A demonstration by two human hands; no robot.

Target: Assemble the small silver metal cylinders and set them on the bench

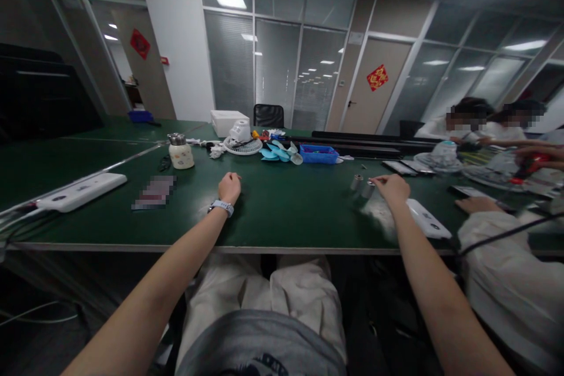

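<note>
Two metal cylinders (356, 183) are side by side at right. In the head view, our right hand (393, 190) pinches at the nearer one's top; we cannot confirm grip. Our left hand (230, 188) is curled closed. The blue tray (318, 158) contains small items.

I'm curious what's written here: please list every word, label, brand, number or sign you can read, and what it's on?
Nothing is clear enough to quote.
Red sign on the right-hand door: gold characters, too blurred.
Darker red sign at left: unreadable.
Grey shirt: print blurred and cropped.
White power strips: marks too small.
Bottle: no readable words.
Metal cylinders beside the right hand: none readable.
</note>
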